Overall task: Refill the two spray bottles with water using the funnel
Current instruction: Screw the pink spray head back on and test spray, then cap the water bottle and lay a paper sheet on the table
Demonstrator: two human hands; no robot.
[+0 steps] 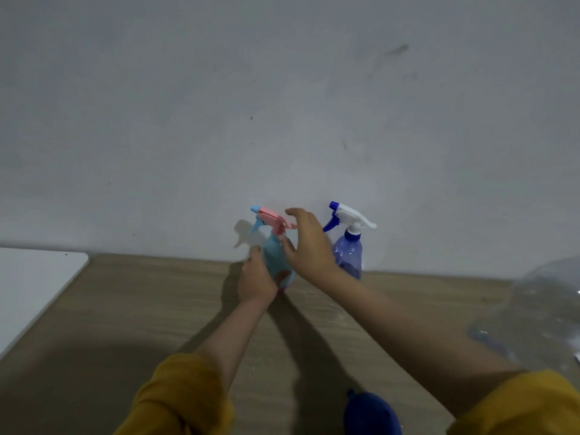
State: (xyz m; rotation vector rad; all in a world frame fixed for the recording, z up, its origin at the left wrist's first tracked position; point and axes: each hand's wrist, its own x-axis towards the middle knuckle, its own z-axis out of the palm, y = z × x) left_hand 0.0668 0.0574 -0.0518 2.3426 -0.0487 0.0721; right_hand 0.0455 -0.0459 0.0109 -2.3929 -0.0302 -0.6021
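A light blue spray bottle (273, 255) with a pink trigger head (272, 218) stands on the wooden table near the wall. My left hand (255, 281) grips its body low down. My right hand (309, 243) reaches over it with fingers spread and nearly straight, at the neck just under the pink head. To the right stands a clear blue spray bottle (348, 254) with a white and blue trigger head, untouched. A dark blue object (370, 414), perhaps the funnel, shows at the bottom edge.
A large clear plastic water bottle (539, 315) lies at the right edge. A white board (34, 287) covers the table's left part. The wooden table (141, 309) meets a grey wall right behind the bottles.
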